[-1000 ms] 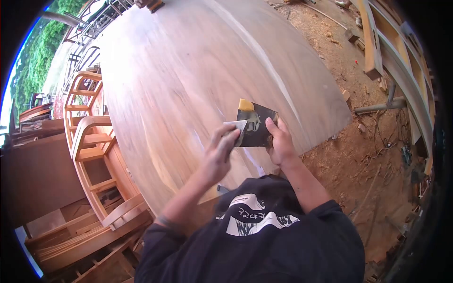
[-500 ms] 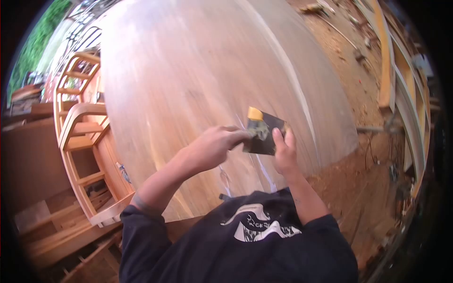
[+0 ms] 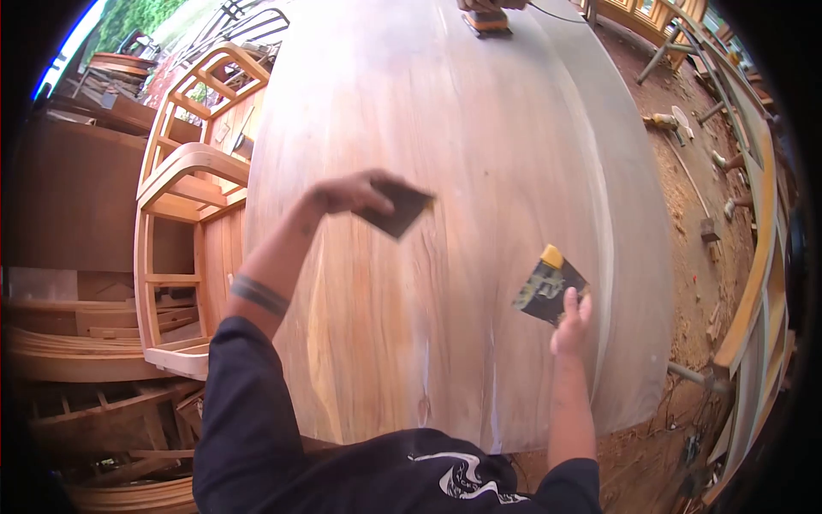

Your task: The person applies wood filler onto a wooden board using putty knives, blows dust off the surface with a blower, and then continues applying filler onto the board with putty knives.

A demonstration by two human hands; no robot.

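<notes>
My left hand (image 3: 355, 193) is closed on a dark square putty scraper (image 3: 401, 211), held above the wooden tabletop (image 3: 479, 227) and slightly blurred by motion. Over on the right, my right hand (image 3: 572, 321) grips a second dark putty scraper (image 3: 548, 293) by its lower right edge. That one has a yellow corner and greenish-grey paste smeared across its face. The tabletop is a broad pale-brown slab with long grain, a whitish streak down its right side and thin light lines near my body.
At the far end a co-worker's hand (image 3: 505, 3) rests on an orange power sander (image 3: 488, 22) with a cord. Left of the tabletop stands a wooden chair frame (image 3: 178, 206). Stacked timber (image 3: 94, 338) lies further left. Sawdust-covered ground (image 3: 685, 201) and long boards (image 3: 747, 283) are on the right.
My hands have parted: the left has moved up and left with a scraper, the right has shifted right and down with the pasted one. The sander has come into view.
</notes>
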